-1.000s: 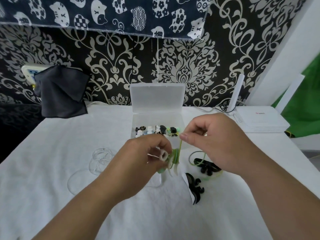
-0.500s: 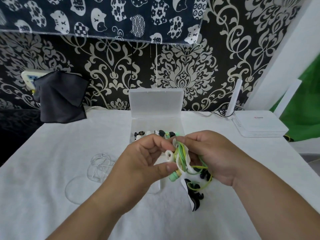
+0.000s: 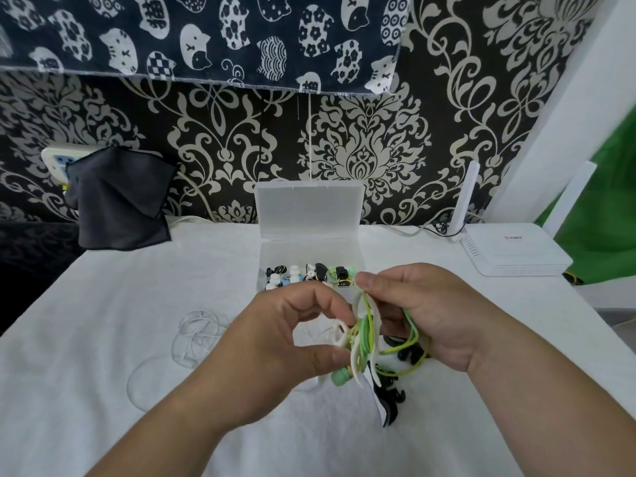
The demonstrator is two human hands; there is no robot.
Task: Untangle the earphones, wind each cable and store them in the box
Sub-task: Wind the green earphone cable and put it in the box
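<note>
A bundle of green earphone cable (image 3: 365,333) with a white winder piece hangs between my two hands above the white table. My left hand (image 3: 285,342) pinches the bundle between thumb and fingers on its left side, near a green earbud (image 3: 341,376). My right hand (image 3: 426,315) has its fingers curled around the cable loops from the right. Behind the hands stands the clear plastic box (image 3: 309,249), lid up, with several wound earphones (image 3: 309,275) inside. Black earphones (image 3: 390,395) with a white tag lie on the cloth below the bundle.
A white earphone cable (image 3: 196,335) lies in loose loops on the tablecloth at the left. A white router (image 3: 512,251) sits at the back right. A dark cloth (image 3: 118,204) hangs over a socket at the back left.
My right hand came down from pulling a green strand taut and closed around the loops. The cable is now gathered into a bundle between both hands.
</note>
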